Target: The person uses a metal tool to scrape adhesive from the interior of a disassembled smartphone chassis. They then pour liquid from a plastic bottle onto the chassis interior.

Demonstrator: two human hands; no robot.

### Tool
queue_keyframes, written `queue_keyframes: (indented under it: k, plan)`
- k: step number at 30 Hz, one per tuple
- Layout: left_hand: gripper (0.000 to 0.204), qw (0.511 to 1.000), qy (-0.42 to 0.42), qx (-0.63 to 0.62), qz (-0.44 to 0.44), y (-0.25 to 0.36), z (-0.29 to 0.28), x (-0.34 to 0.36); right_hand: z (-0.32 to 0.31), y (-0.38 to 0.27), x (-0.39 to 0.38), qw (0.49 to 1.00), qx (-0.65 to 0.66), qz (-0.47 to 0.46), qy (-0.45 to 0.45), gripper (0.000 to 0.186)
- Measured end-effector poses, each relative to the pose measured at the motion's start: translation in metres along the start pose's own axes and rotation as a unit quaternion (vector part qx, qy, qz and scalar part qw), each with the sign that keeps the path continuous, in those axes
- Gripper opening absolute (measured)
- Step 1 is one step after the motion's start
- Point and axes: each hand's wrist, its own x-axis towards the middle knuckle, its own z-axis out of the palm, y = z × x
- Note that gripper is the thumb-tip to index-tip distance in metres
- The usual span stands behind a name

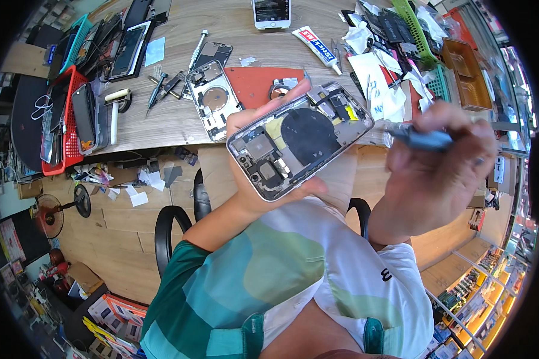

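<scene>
The left hand cradles an opened phone from underneath, thumb hooked over its near edge, fingers showing past the far side — a firm grasp, insides facing up. The phone is off the desk, held above the desk's near edge, tilted with its camera end down toward the person's chest. Inside shows a round black coil and small boards and brackets at both ends.

The right hand is closed around a blue-grey tool, blurred, its thin tip aimed left toward the phone's top corner but apart from it; I cannot tell what kind of tip it has.

My read: the tool is about to work on the parts near that upper end. To do it well, the phone wants steadying — a wrist resting on the desk edge would help, since it hangs in the air. The tip should come in low and slow, land squarely on its target, and stay off the coil and the thin cables. Any loose small part could drop to the floor from here, so working over the red mat would be safer.

On the desk behind: a second bare phone frame just left of the mat, a glue tube toward the far edge, a red basket of phones at the left edge
</scene>
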Motion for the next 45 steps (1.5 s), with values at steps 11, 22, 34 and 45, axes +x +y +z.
queue_keyframes:
  k: [11,22,34,45]
  plan:
    - [0.108,0.988,0.107,-0.081,-0.078,0.010,0.015,0.001,0.011,0.020,-0.018,0.944,-0.159,-0.066,-0.280,0.027]
    - [0.108,0.991,0.095,-0.079,-0.059,0.005,0.011,-0.001,0.015,0.025,-0.022,0.941,-0.174,-0.045,-0.286,0.018]
    - [0.101,0.990,0.102,-0.073,-0.068,0.009,0.014,-0.002,0.022,0.016,-0.024,0.919,-0.260,-0.107,-0.278,0.023]
    - [0.101,0.998,0.053,-0.037,0.002,-0.010,0.001,-0.006,0.023,0.015,-0.025,0.901,-0.285,-0.152,-0.290,0.028]
